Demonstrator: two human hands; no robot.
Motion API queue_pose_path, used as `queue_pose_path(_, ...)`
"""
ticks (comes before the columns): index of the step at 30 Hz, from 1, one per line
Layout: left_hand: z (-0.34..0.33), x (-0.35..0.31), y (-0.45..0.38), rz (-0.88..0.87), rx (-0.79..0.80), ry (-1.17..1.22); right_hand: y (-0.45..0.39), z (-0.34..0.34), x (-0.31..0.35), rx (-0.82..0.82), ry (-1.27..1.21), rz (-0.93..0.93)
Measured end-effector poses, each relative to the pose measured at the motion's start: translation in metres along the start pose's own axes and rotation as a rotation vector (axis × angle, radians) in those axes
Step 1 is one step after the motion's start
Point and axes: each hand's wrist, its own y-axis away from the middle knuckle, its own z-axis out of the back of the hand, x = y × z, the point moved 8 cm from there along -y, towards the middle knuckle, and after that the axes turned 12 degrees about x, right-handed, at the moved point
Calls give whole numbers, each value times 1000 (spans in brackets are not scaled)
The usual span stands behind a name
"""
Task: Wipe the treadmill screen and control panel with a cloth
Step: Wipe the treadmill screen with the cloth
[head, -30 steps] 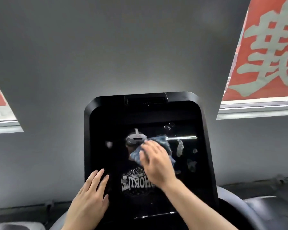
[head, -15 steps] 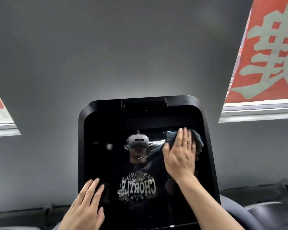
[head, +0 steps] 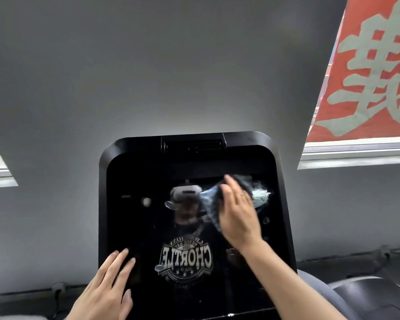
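cloth (head: pixel 255 192) under R hand (head: pixel 238 215) fingers, upper-R screen (head: pixel 148 227)

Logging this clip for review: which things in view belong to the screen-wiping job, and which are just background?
In the job:
glossy black treadmill screen
blurred blue-grey cloth, pressed on the screen
right hand flat on the cloth
left hand, fingers on the screen's lower left

Just there:
red banner with pale lettering
plain grey wall
dark curved treadmill housing

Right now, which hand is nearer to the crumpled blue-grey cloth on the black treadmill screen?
Right. The right hand presses the crumpled blue-grey cloth flat against the black treadmill screen's upper right; the left hand rests at the screen's lower left edge, apart from it.
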Motion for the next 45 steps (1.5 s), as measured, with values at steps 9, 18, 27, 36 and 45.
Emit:
queue_pose_path(9,1,-5,-1,24,10,55,8,-12,-3,-27,97,-166)
queue_pose_path(18,12,8,-2,33,42,66,-6,-87,171,260,181,451)
queue_pose_path(27,12,6,0,24,36,56,27,-46,42,202,243,186)
queue_pose_path(36,16,6,-5,33,42,71,-7,-87,166,255,204,340)
queue_pose_path(45,21,1,-5,40,67,51,11,-46,70,249,260,181)
